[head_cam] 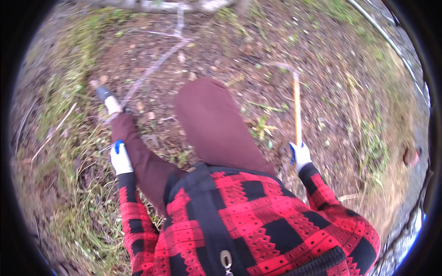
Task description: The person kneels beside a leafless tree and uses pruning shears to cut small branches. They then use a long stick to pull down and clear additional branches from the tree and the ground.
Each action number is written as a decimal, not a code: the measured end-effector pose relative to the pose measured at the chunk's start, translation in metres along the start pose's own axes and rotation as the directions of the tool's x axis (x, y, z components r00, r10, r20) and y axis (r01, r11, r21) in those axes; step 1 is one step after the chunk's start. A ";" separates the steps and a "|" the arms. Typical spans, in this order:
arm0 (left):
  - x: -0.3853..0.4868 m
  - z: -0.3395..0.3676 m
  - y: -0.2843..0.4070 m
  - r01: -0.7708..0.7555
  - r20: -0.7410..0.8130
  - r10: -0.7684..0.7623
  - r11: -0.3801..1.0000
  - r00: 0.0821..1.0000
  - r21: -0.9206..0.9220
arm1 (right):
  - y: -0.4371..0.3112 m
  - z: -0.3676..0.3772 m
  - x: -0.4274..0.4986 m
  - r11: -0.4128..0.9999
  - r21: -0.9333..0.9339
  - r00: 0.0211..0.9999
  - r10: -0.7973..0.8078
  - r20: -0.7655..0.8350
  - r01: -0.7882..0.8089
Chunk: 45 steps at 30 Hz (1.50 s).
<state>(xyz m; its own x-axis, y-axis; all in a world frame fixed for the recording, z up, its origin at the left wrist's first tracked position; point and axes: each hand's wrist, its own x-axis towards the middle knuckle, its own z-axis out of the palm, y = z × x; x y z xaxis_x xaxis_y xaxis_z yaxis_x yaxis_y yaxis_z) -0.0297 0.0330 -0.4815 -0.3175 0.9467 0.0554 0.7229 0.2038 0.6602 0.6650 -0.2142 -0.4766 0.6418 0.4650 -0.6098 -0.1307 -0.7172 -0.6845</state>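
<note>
My right hand (pixel 301 155), in a white and blue glove, grips the lower end of a wooden handle. The handle belongs to a hand sickle (pixel 296 103), whose thin curved blade extends to the left at its far end and is blurred. My left hand (pixel 121 158), gloved the same way, is beside my lower left leg in maroon trousers (pixel 138 151). Nothing shows in that hand, and its fingers are mostly hidden from view. A shoe (pixel 107 98) shows beyond the left trouser leg.
Leaf litter and bare soil (pixel 234 51) lie ahead. A thin branch (pixel 152 69) runs from near my shoe to a pale log (pixel 165 6) at the top. Grass (pixel 65 110) grows on the left. A long pole or pipe (pixel 383 36) curves along the upper right.
</note>
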 end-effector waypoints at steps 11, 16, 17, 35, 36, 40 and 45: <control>-0.018 -0.003 0.050 -0.028 -0.359 0.128 0.962 0.925 0.273 | 0.025 -0.016 0.037 0.985 0.171 0.962 0.057 -0.268 -0.011; -0.015 0.001 0.037 0.096 -0.241 -0.080 0.994 0.967 0.055 | 0.027 -0.013 0.046 0.995 -0.027 0.944 -0.100 -0.315 0.097; -0.014 0.003 0.034 0.011 -0.228 -0.024 0.998 0.973 -0.055 | 0.022 -0.009 0.046 0.993 0.014 0.953 -0.105 -0.285 0.113; -0.049 0.000 0.039 0.027 -0.124 -0.011 0.991 0.992 0.132 | -0.032 0.131 0.070 0.931 0.033 0.619 -0.268 0.739 0.364; -0.055 0.001 0.040 0.031 -0.137 -0.009 0.988 0.991 0.154 | -0.031 0.134 0.077 0.901 0.036 0.514 -0.278 0.811 0.432; -0.068 0.001 0.044 0.056 -0.149 -0.035 0.989 0.988 0.140 | -0.055 0.128 0.076 0.896 -0.068 0.414 -0.135 0.900 0.438; -0.071 0.002 0.039 0.030 -0.203 -0.009 0.995 0.979 0.100 | -0.096 0.122 0.022 0.977 -0.091 0.481 -0.014 0.877 0.194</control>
<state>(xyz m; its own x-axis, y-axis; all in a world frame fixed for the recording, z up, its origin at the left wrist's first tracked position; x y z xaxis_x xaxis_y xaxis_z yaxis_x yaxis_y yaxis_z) 0.0220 -0.0254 -0.4612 -0.4419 0.8743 0.2006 0.7709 0.2558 0.5834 0.5997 -0.0717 -0.4728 -0.3520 0.6883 -0.6343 0.0657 -0.6578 -0.7503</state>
